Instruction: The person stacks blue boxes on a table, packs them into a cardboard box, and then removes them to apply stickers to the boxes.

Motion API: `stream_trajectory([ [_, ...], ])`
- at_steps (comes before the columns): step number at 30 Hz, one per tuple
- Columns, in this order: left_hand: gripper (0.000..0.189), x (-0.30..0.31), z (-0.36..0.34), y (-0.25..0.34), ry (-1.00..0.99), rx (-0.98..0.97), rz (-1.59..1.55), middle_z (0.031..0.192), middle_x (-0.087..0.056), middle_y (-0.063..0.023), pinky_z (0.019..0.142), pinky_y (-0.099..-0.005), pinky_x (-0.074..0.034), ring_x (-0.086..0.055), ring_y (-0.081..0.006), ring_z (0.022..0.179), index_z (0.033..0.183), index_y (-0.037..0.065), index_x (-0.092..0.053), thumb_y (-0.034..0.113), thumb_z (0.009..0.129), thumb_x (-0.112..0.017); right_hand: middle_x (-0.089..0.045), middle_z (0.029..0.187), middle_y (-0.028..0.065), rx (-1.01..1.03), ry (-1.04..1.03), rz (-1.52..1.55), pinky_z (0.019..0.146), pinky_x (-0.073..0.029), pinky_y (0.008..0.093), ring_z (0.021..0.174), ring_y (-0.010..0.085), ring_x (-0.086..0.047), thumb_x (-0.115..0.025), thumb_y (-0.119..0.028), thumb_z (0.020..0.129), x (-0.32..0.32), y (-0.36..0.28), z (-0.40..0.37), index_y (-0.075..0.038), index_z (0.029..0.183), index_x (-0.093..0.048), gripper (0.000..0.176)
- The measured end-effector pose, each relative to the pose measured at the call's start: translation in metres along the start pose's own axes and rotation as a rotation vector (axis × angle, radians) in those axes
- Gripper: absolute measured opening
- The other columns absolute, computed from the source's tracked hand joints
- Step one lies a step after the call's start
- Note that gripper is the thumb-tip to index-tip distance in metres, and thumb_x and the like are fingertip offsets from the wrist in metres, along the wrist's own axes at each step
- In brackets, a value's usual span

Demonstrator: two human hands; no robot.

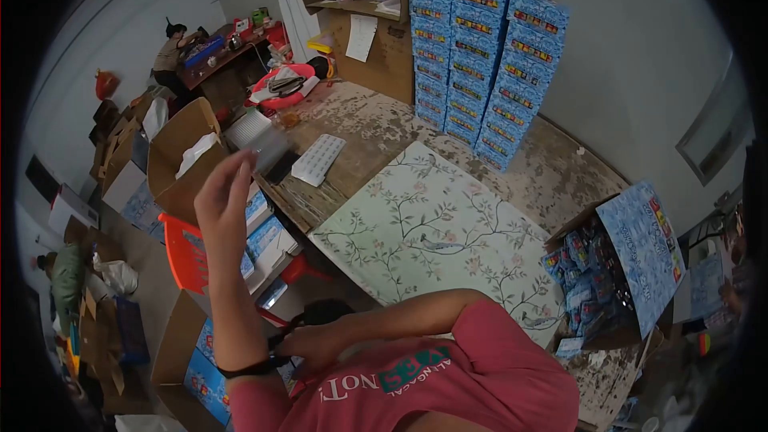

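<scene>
My left hand (222, 188) is raised in front of the left side, wrist bent, fingers loosely curled. Nothing shows in it, and its fingertips overlap a blurred greyish shape behind. A black band (240, 370) circles my left arm near the elbow. Across my body reaches my right arm; my right hand (314, 342) is closed by the inside of the left arm, on black strap-like material (320, 314) that seems joined to the band. Most of its fingertips are hidden. Beyond both hands lies a floral mat (432, 232) on the worn table (360, 112).
Three stacks of blue printed boxes (484, 64) stand at the back. An open box (640, 248) of small blue packets sits at right. A white sheet of labels (318, 160) lies at the table's left edge. Cartons (180, 144) and an orange basket (182, 252) stand left; a person (170, 56) works farther off.
</scene>
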State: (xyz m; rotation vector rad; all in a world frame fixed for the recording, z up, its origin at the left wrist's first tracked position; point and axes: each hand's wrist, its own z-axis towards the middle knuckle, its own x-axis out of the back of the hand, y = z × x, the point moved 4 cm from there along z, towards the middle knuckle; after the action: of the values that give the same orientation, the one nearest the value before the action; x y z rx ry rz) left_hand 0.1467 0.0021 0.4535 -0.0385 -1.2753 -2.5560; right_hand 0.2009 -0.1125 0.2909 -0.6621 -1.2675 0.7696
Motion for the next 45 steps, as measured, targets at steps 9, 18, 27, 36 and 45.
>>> stream_trajectory([
  [9,0.013,-0.022,0.133,-0.007,-0.177,-0.575,1.331,0.086,-0.061,-0.0135,0.067,-0.0404,-0.047,-0.06,-0.0301,0.077,0.081,0.003,-0.061,0.015,0.079,-0.055,-0.06,0.074,0.0224,0.156,0.396,-0.052,0.07,-0.049,0.0392,0.077,0.0373,-0.061,-0.06,-0.022,0.073,0.137,-0.149,0.027,0.006,0.074,-0.057,0.028],
  [18,0.013,-0.051,0.233,0.038,-0.348,-0.511,1.562,0.082,-0.063,-0.0139,0.066,-0.0405,-0.049,-0.062,-0.0304,0.076,0.08,0.004,-0.061,0.015,0.076,-0.055,-0.062,0.077,0.0185,0.554,0.431,-0.322,0.067,-0.049,0.0366,0.074,0.0328,-0.061,-0.059,-0.023,0.077,0.13,-0.196,0.017,0.001,0.081,-0.061,0.025],
  [27,0.018,-0.218,0.075,-0.127,-1.508,-1.163,0.696,0.081,-0.062,-0.0103,0.065,-0.0404,-0.048,-0.061,-0.0296,0.076,0.085,0.008,-0.061,0.022,0.074,-0.063,-0.061,0.087,0.0153,0.449,0.799,-0.45,0.072,-0.048,0.0355,0.082,0.0295,-0.059,-0.059,-0.02,0.08,0.217,-0.092,0.033,-0.001,0.089,-0.06,0.022],
  [36,0.018,-0.331,0.142,-0.288,-1.62,-1.039,0.955,0.082,-0.063,-0.0138,0.068,-0.0432,-0.049,-0.063,-0.0294,0.077,0.083,0.006,-0.064,0.02,0.077,-0.056,-0.061,0.097,0.0121,0.298,0.838,-0.233,0.078,-0.047,0.0345,0.09,0.0261,-0.058,-0.059,-0.016,0.082,0.27,0.003,-0.086,-0.002,0.098,-0.059,0.021],
  [45,0.038,-0.4,0.247,-0.408,-1.299,-0.374,0.737,0.09,-0.061,-0.0189,0.075,-0.0424,-0.047,-0.06,-0.0315,0.084,0.104,0.004,-0.059,0.035,0.082,-0.054,-0.063,0.095,0.0056,-0.555,1.923,0.058,0.077,-0.046,0.0272,0.088,0.0148,-0.06,-0.056,-0.01,0.086,0.257,0.15,-0.367,-0.001,0.101,-0.06,0.017],
])
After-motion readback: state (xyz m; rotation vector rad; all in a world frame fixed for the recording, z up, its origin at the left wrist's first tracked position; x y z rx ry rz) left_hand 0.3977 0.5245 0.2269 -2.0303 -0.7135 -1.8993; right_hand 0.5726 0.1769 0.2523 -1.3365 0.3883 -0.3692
